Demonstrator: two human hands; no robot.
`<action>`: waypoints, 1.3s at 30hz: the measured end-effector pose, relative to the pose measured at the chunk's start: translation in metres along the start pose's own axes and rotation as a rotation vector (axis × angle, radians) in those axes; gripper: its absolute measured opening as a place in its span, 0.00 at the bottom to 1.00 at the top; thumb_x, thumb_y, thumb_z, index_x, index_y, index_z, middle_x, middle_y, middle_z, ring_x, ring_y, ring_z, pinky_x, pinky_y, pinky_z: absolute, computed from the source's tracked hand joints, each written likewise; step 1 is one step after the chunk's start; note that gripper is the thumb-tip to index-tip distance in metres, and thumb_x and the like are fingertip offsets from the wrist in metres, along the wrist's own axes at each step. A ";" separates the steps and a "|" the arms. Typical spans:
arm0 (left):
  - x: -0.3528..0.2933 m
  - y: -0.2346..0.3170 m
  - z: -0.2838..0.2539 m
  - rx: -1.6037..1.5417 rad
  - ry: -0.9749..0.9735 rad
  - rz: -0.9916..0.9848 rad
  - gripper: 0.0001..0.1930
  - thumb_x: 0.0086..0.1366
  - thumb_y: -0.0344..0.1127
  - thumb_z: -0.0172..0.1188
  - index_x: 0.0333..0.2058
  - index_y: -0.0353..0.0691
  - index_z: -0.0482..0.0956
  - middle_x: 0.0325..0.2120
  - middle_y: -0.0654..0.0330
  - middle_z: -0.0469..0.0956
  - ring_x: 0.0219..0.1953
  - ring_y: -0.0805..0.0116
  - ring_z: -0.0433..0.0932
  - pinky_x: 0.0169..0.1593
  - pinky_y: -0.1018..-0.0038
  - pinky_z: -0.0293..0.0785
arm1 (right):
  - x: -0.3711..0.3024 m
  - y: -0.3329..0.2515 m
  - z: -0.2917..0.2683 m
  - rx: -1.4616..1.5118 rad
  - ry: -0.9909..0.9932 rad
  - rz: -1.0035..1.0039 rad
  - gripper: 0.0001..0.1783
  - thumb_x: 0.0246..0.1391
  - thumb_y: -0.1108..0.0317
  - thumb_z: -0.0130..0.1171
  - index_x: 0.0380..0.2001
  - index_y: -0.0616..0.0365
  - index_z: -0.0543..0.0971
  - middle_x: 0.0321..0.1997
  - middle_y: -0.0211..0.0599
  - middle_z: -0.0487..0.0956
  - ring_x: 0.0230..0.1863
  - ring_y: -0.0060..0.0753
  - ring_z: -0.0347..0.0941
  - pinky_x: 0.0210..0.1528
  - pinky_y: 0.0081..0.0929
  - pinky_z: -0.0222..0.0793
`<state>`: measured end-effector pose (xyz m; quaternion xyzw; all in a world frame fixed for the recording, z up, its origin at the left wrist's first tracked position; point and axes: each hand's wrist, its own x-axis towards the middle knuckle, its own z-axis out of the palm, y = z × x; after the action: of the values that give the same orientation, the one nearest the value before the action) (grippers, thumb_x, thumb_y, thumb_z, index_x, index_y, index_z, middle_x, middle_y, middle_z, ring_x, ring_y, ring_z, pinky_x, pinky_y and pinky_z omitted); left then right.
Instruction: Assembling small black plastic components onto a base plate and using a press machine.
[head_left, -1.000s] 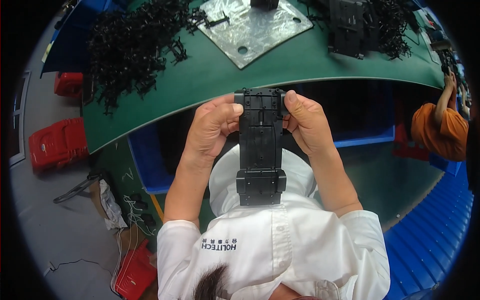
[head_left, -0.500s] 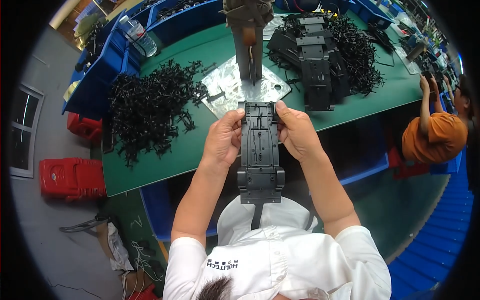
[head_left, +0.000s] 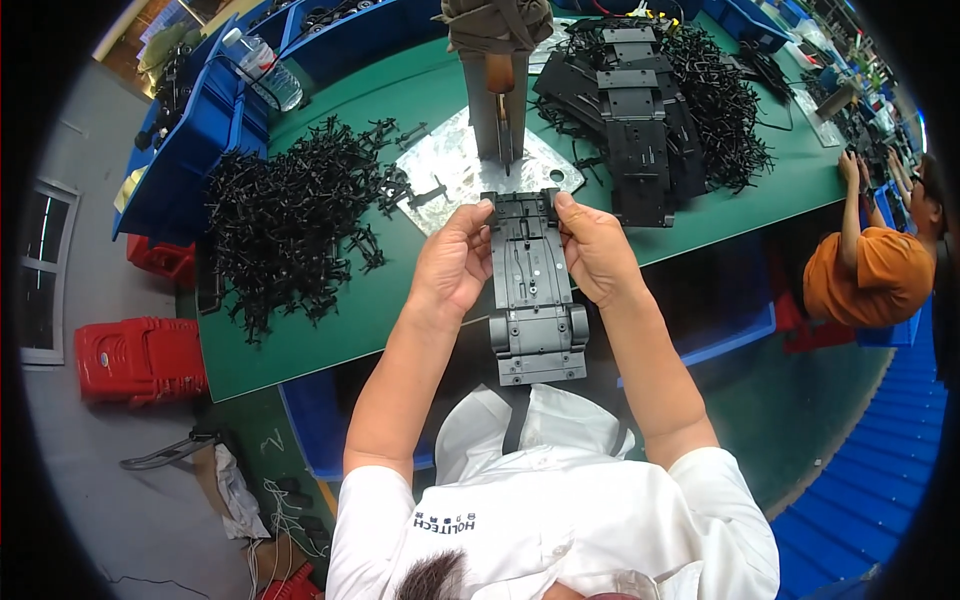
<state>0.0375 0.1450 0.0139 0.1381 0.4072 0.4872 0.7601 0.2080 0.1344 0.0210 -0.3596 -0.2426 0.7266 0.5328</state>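
Between my hands is a long black plastic chassis plate (head_left: 528, 275), held by its far end over the table's near edge. My left hand (head_left: 455, 258) grips its left far corner, thumb on top. The right far corner is pinched by my right hand (head_left: 598, 248). Just beyond that end, a pointed metal tip on an upright machine head (head_left: 500, 110) hangs over a silvery metal plate (head_left: 430, 170) on the green table. The undersides of the chassis plate and my curled fingers are partly hidden.
A heap of small black plastic parts (head_left: 290, 220) lies at left, another (head_left: 725, 110) at far right. Black chassis plates (head_left: 638, 150) are stacked right of the machine. A blue bin (head_left: 190, 165) and water bottle (head_left: 262, 68) stand far left. A co-worker in orange (head_left: 868, 275) sits at right.
The chassis plate has moved slightly away from me and right, its near end swinging right and rising, so more light falls on its surface. Both hands keep their hold.
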 end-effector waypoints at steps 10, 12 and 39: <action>0.003 0.004 0.010 0.006 -0.012 0.017 0.10 0.58 0.38 0.59 0.36 0.40 0.74 0.31 0.64 0.76 0.33 0.75 0.73 0.40 0.76 0.72 | 0.006 -0.002 0.002 0.035 0.062 -0.018 0.16 0.60 0.60 0.50 0.35 0.66 0.75 0.33 0.36 0.77 0.31 0.23 0.72 0.38 0.22 0.71; 0.005 0.004 0.011 0.001 -0.022 0.015 0.11 0.59 0.38 0.58 0.37 0.39 0.73 0.31 0.63 0.76 0.34 0.74 0.73 0.41 0.76 0.73 | 0.007 -0.002 0.000 0.026 0.063 -0.015 0.16 0.60 0.60 0.50 0.35 0.66 0.75 0.32 0.35 0.77 0.30 0.22 0.72 0.37 0.22 0.71; 0.009 0.011 0.020 -0.058 -0.033 0.011 0.10 0.59 0.37 0.58 0.36 0.38 0.74 0.30 0.63 0.76 0.32 0.76 0.74 0.36 0.80 0.75 | 0.013 -0.017 0.006 -0.007 0.068 -0.040 0.17 0.59 0.60 0.51 0.34 0.67 0.75 0.31 0.36 0.77 0.31 0.22 0.72 0.36 0.19 0.70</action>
<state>0.0478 0.1616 0.0292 0.1259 0.3796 0.5007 0.7677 0.2113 0.1527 0.0340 -0.3810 -0.2338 0.7025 0.5538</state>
